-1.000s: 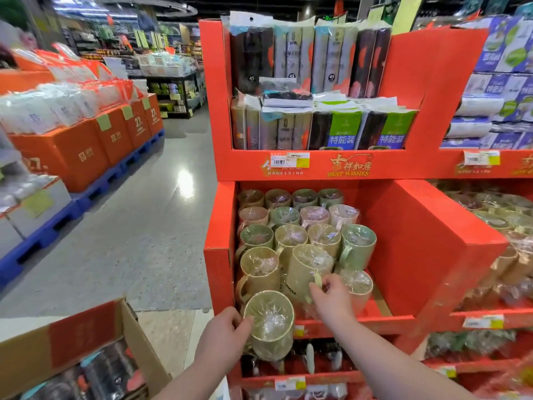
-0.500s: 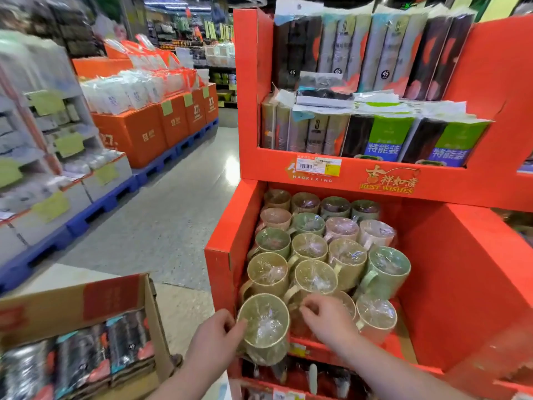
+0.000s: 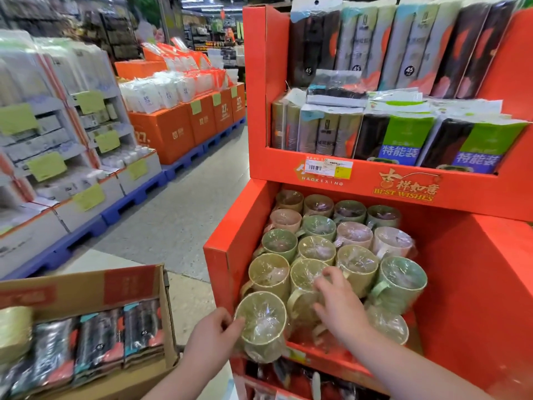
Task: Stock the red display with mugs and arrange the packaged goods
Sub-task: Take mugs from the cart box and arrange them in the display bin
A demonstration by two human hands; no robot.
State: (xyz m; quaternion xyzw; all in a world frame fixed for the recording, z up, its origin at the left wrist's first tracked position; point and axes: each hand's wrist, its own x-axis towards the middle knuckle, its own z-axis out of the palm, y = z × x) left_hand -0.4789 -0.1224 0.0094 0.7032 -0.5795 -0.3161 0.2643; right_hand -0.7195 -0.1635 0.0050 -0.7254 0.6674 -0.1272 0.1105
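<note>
Mug in hand: the olive-green film-wrapped mug, round and with its mouth tilted towards me, sits at the front-left corner of the lower bin, at the front lip.
Left hand: my left hand grips that mug from its left side, fingers curled onto the rim and wall.
Right hand: my right hand is bent over the yellow-green wrapped mug in the row behind. The fingers lie on its top and the thumb sits lower, which looks like a light hold, though the blur hides the exact contact.
Handling: I judge the mugs stiff and fairly light. I cannot tell plastic from ceramic, so I would treat them as breakable. The clear film looks slick and loose, so it may slide under my fingers.
Where to hold: around the body or through the handle, not by the film stretched over the mouth.
Neighbours: the packed rows of mugs in green, beige and pink touch each other, so a nudge could shift several.
Display: the red cardboard display walls the bin in on the left and right.
Upper shelf: tall dark packets stand behind green-and-blue labelled packs, with one pack lying flat across them.
Box: a brown cardboard box at my lower left holds more dark sleeved packets.
Aisle: orange cartons sit on blue pallets, well apart from the display.
</note>
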